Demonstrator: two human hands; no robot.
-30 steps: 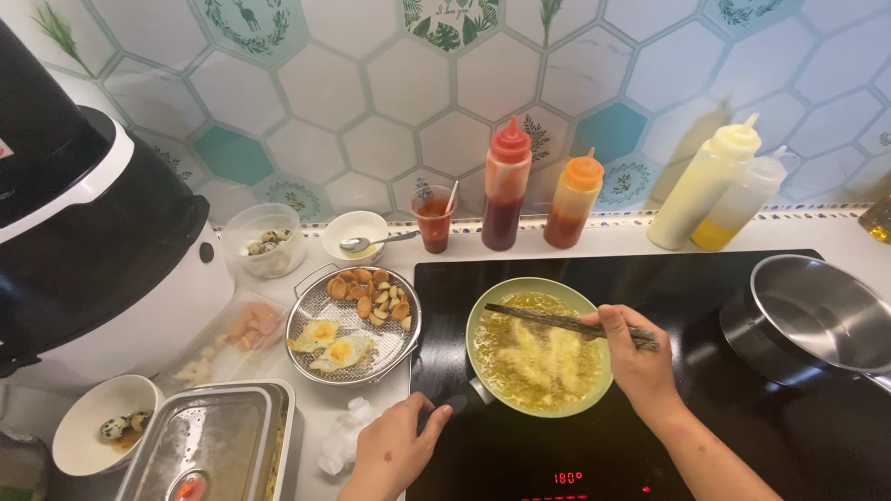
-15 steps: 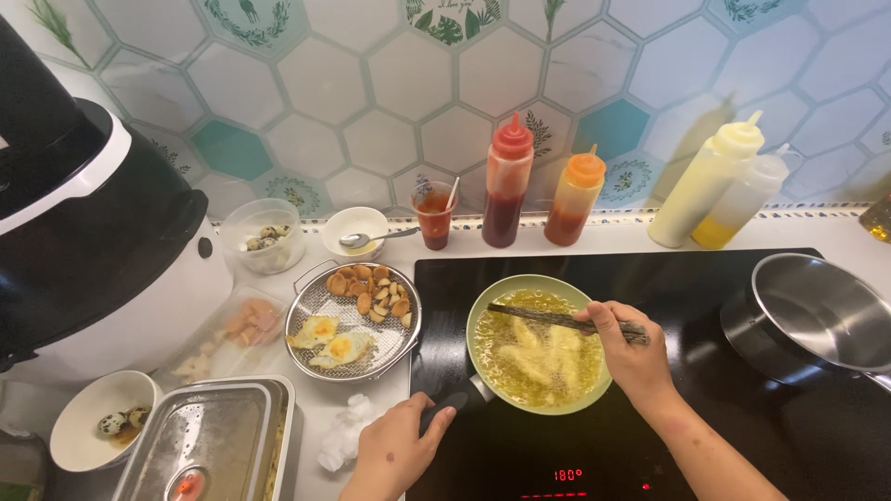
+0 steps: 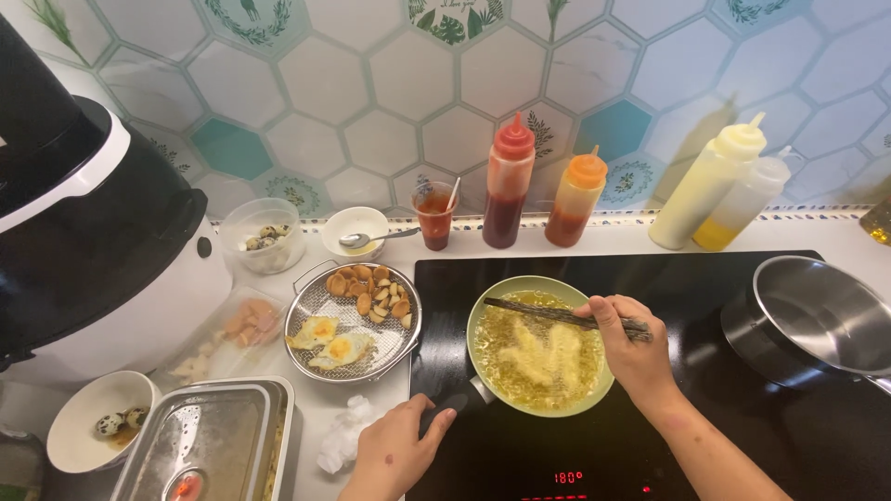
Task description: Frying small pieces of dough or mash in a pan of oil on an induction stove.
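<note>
Both hands [image 3: 394,452] still hold pan [image 3: 541,343], chopsticks [image 3: 557,315].

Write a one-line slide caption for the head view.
Right hand holds chopsticks over frying pan; left hand grips handle.

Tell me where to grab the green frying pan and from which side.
Grip the pan by its dark handle, which sticks out at the lower left over the cooktop's near edge. Come from the front left, where the left hand already rests on it; the bowl holds hot oil and frying food.
</note>
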